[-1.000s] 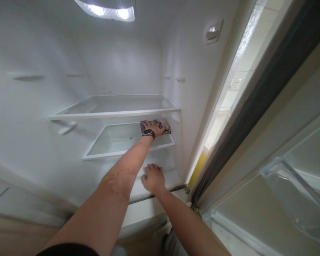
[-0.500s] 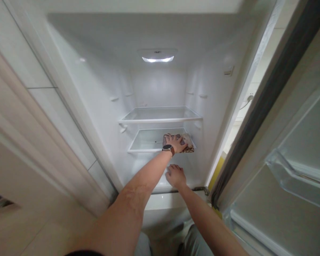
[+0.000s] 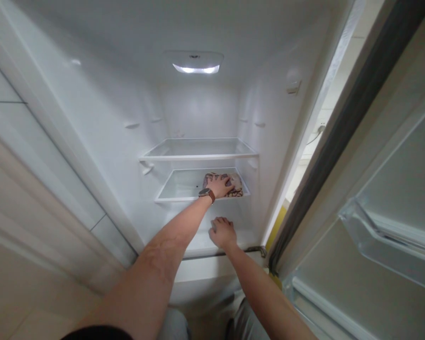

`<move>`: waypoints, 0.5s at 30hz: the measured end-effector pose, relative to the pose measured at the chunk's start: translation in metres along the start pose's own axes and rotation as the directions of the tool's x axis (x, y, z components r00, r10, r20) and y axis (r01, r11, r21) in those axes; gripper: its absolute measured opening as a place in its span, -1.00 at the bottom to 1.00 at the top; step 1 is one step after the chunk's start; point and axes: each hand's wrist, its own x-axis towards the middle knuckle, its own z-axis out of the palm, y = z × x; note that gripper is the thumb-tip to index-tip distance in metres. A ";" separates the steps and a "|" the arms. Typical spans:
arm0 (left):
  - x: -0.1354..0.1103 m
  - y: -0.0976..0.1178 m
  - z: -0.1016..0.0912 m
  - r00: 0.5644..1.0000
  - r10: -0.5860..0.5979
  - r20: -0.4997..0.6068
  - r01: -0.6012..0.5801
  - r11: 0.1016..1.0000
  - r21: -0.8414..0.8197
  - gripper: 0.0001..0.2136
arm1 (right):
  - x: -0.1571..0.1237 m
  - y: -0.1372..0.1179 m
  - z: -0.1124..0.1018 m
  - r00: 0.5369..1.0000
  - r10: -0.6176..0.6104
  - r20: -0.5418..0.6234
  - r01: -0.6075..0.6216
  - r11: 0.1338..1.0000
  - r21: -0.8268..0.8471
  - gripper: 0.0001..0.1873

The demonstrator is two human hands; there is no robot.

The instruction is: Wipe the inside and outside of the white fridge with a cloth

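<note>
I look into an open, lit fridge. My left hand [image 3: 221, 185], with a watch on its wrist, presses flat on a patterned brown cloth [image 3: 235, 185] that lies on the right part of the lower glass shelf [image 3: 177, 194]. Its fingers lie spread over the cloth. My right hand [image 3: 222, 232] rests lower down on the white floor ledge [image 3: 198, 245] of the fridge, fingers curled downward against the surface, with nothing seen in it.
An upper glass shelf [image 3: 198, 155] sits just above the lower one. The fridge door [image 3: 375, 236] stands open at the right with a clear door bin [image 3: 386, 236]. A lamp [image 3: 195, 66] glows in the ceiling. White cabinet panels [image 3: 28, 165] stand at the left.
The view has pulled back from the fridge and shifted slightly. My left hand with the cloth has slid a little to the left on the lower shelf. My right hand stays on the ledge.
</note>
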 end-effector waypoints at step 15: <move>-0.191 -0.152 0.089 0.995 0.025 -0.098 -0.020 0.998 0.052 -0.59 | -0.002 -0.002 -0.004 1.000 -0.017 -0.016 0.017 1.000 0.005 -0.66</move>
